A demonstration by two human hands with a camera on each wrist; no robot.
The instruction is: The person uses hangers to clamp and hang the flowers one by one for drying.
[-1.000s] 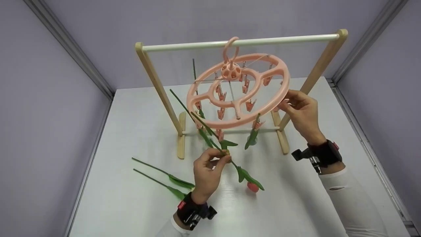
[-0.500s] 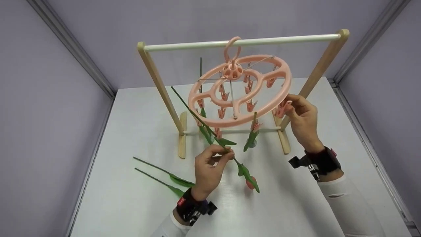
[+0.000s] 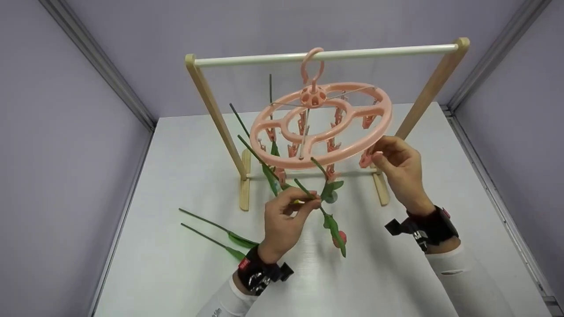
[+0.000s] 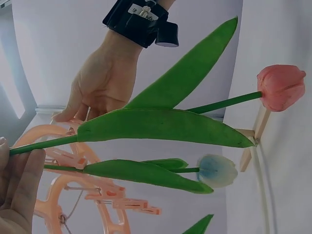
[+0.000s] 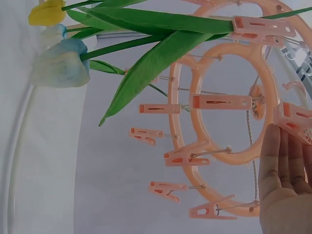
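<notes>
Fingers of the left hand [image 3: 285,220] pinch the green stem of the red artificial tulip [image 3: 340,238], now raised nearer the round pink plastic clip hanger [image 3: 383,125]; the right hand [image 3: 398,167] grips a rim peg [image 3: 366,157], having levelled the ring.

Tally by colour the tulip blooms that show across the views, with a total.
Red tulip bloom: 1
Pale blue tulip bloom: 1
Yellow tulip bloom: 1
Total: 3
Two lying stems show no bloom in any view.
</notes>
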